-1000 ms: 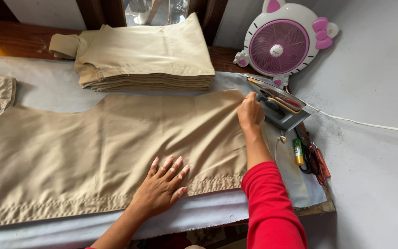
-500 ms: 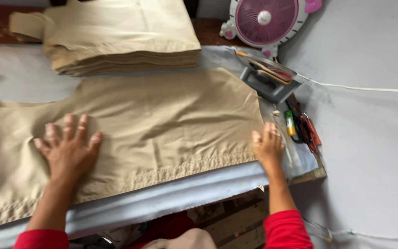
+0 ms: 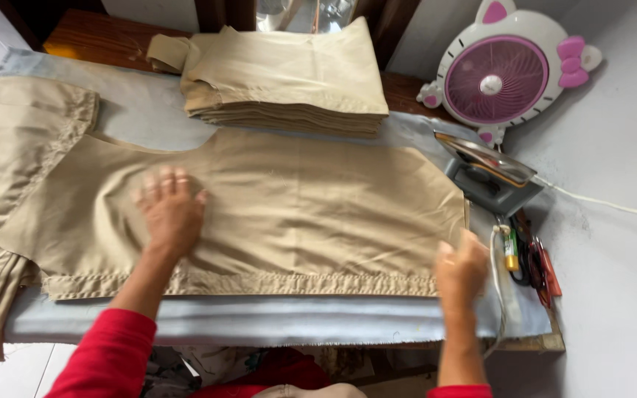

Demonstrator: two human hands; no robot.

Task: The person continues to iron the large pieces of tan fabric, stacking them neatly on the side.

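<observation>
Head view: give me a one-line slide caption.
Left hand flat on tan fabric piece, right hand at its corner, iron beside.

Beige fabric piece [image 3: 296, 214], spread flat on padded board, serged lower edge
</observation>
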